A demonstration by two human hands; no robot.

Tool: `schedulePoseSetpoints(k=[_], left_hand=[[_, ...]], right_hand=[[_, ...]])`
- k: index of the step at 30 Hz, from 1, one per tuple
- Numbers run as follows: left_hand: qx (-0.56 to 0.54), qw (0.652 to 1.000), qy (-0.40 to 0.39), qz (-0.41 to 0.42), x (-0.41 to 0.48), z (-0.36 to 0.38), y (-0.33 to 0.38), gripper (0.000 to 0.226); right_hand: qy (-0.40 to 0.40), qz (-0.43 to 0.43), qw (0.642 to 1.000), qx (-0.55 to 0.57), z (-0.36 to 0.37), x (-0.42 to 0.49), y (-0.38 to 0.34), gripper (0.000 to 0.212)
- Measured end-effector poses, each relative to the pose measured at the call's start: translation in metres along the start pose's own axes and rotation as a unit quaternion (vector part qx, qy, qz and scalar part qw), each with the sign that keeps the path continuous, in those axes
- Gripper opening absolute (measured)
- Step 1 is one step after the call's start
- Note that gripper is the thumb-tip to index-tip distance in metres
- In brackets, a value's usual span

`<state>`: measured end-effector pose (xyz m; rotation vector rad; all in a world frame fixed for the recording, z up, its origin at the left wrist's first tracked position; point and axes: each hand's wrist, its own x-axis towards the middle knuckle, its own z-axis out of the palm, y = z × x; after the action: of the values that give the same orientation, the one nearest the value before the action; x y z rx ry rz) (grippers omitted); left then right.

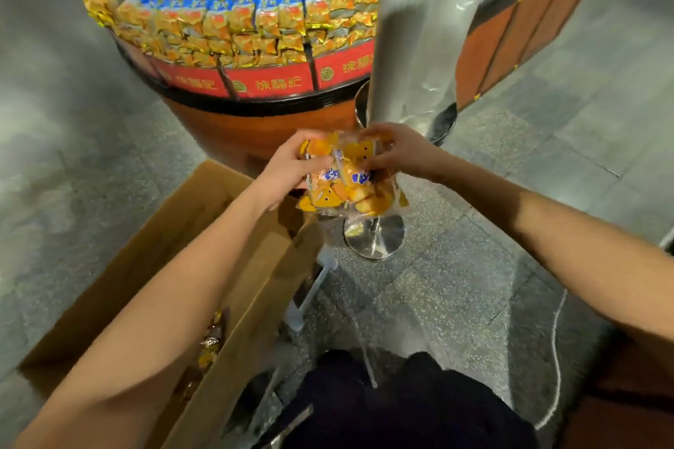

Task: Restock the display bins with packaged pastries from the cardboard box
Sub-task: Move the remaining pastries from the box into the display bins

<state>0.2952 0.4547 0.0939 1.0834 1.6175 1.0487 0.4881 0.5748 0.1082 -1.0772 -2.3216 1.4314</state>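
A clear bag of packaged pastries point(346, 179), orange and yellow with blue print, hangs in the air between both hands. My left hand point(288, 171) grips its left upper edge and my right hand point(397, 153) grips its right upper edge. Below my left arm the open cardboard box point(175, 230) stands on the floor, with a few orange packets point(211, 343) visible inside beside my forearm. Ahead stands the round display bin point(262, 84), red-banded and piled high with orange and blue packets point(233, 11).
A shiny metal pillar point(412, 29) rises just right of the bin, with a chrome stand foot point(375, 237) under the bag. A wood-panelled counter point(518, 25) runs at the upper right. Grey stone floor point(73, 142) surrounds everything.
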Motion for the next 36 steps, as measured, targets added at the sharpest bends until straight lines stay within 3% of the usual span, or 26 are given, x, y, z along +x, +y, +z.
schedulePoseSetpoints(k=[8,17,21,25,31,36], left_hand=[[0.028,0.993,-0.104,0.044,0.042,0.159,0.059,0.052],[0.065,0.967,-0.213,0.123,0.054,0.370,0.131,0.044],[0.088,0.945,-0.270,0.163,0.058,0.459,0.151,0.044],[0.092,0.929,-0.302,0.193,0.058,0.538,0.170,0.036],[0.107,0.895,-0.380,0.208,0.070,0.651,0.190,0.028],[0.125,0.852,-0.443,0.251,0.093,0.752,0.211,0.026]], right_hand=[[0.149,0.074,0.986,0.004,-0.104,-0.114,0.071,0.037],[0.273,0.165,0.947,0.029,-0.224,-0.272,0.149,0.034],[0.334,0.185,0.923,-0.039,-0.262,-0.345,0.178,0.043],[0.410,0.209,0.887,-0.045,-0.282,-0.416,0.207,0.053],[0.498,0.311,0.809,0.002,-0.302,-0.507,0.265,0.049],[0.563,0.379,0.734,0.034,-0.328,-0.557,0.309,0.030]])
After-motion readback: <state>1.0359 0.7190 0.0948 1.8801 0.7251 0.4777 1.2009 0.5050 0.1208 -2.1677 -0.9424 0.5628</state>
